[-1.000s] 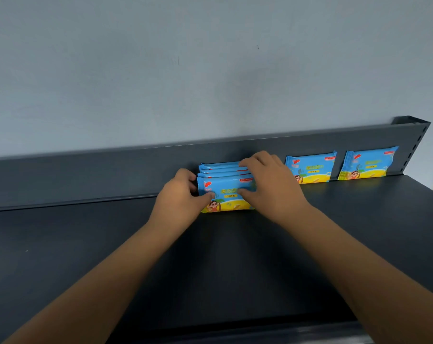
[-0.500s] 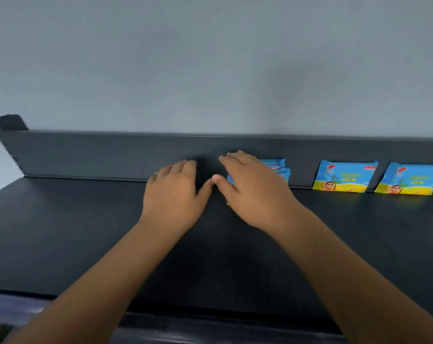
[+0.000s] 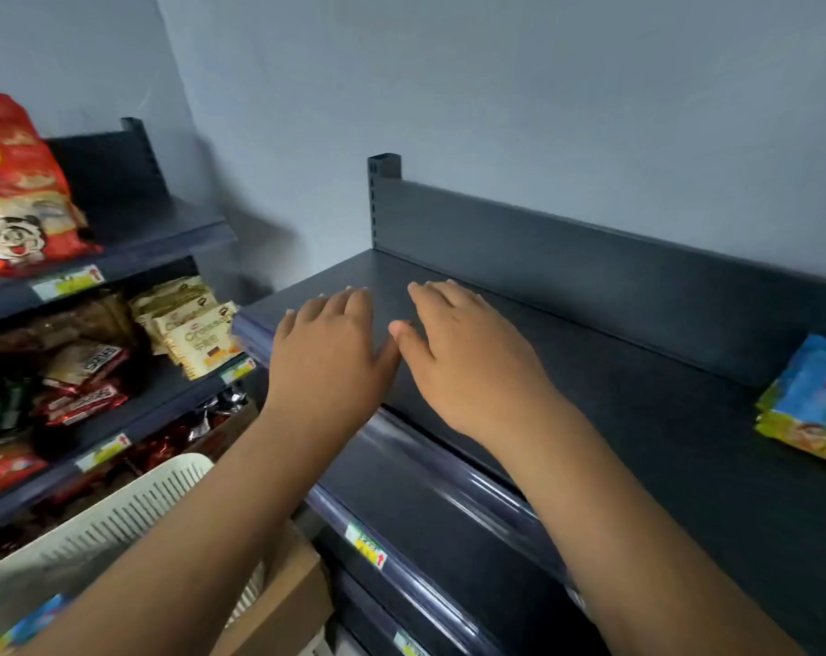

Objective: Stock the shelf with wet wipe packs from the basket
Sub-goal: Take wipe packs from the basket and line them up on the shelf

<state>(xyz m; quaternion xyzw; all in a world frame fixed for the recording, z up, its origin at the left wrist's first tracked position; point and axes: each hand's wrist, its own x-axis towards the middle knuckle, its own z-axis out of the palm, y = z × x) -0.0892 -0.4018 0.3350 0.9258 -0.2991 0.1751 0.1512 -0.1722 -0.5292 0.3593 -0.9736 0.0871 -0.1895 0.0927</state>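
At 7 o'clock the white basket [image 3: 117,527] shows a blue corner, probably a wet wipe pack [image 3: 32,624]. The left hand [image 3: 325,362] and right hand [image 3: 467,366] lie flat over the dark shelf [image 3: 638,442], fingers [image 3: 356,307] straight, close together, holding nothing. At 3 o'clock the stocked packs [image 3: 813,400] sit stacked. They look soft, light and slick-filmed, so I would pinch one across its short edges.

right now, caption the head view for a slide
Empty left hand and right hand spread over the shelf, wet wipe packs at right, basket lower left.

Shelf [image 3: 614,409] bare leftward; wipe packs [image 3: 813,400] block far right.
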